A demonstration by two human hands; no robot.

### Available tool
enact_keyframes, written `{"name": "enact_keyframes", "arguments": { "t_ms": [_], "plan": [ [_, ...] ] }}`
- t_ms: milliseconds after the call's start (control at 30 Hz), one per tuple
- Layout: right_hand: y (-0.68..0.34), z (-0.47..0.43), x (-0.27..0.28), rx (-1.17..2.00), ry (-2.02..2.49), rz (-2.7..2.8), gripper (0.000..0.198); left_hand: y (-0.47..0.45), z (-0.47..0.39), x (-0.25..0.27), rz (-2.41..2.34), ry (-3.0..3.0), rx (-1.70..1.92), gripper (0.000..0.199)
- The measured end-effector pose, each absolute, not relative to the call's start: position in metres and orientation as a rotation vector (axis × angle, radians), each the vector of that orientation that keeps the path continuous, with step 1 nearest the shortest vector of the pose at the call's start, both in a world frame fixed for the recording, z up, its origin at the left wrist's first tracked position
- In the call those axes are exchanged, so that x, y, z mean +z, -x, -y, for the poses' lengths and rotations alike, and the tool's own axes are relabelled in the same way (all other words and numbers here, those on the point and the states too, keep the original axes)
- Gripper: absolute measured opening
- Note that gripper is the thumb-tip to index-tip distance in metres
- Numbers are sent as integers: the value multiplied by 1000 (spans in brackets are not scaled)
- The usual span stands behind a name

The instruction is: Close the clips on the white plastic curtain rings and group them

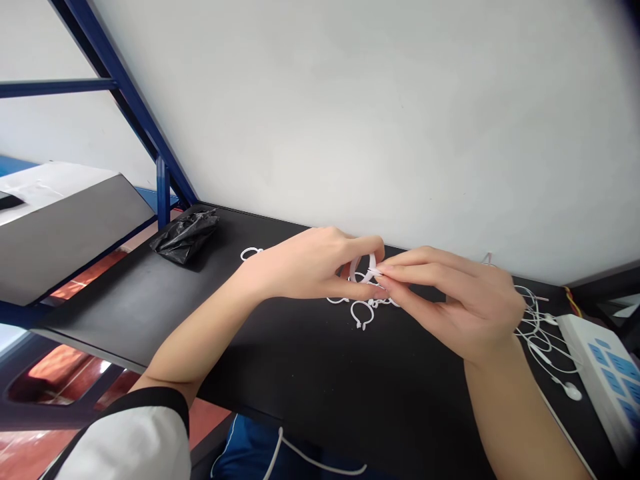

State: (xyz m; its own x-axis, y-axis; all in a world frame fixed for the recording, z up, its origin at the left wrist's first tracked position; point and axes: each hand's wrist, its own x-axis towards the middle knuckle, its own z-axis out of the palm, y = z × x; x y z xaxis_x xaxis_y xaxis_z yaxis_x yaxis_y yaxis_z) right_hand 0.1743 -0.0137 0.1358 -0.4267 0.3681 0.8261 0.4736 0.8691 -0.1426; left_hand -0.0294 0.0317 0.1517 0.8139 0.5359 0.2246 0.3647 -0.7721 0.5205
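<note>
One white ring (372, 262) between my hands. Left hand (313, 267) grasps it with thumb and finger, presumably to steady it; right hand (455, 293) pinches its right side, likely for fine control. Loose rings (362, 315) on desk (320, 363): one beyond left wrist, several beneath both hands; overlap prevents exact count. One black bag (185, 238) left of left forearm.
</note>
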Motion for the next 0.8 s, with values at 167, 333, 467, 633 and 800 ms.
{"name": "enact_keyframes", "arguments": {
  "t_ms": [167, 333, 467, 633, 800],
  "plan": [
    [-174, 14, 137, -107, 609, 2076, 21, 29, -32, 151, -660, -2543, 493, 31],
    [-174, 14, 136, -46, 635, 2095, 15, 29, -32, 150, -662, -2544, 485, 30],
    [-176, 11, 136, -25, 686, 2118, 13, 28, -32, 149, -675, -2556, 515, 29],
    [-178, 7, 137, -92, 732, 2104, 13, 28, -33, 150, -661, -2574, 571, 30],
    [-176, 5, 133, -26, 760, 2087, 13, 32, -34, 150, -720, -2627, 500, 20]
  ]
}}
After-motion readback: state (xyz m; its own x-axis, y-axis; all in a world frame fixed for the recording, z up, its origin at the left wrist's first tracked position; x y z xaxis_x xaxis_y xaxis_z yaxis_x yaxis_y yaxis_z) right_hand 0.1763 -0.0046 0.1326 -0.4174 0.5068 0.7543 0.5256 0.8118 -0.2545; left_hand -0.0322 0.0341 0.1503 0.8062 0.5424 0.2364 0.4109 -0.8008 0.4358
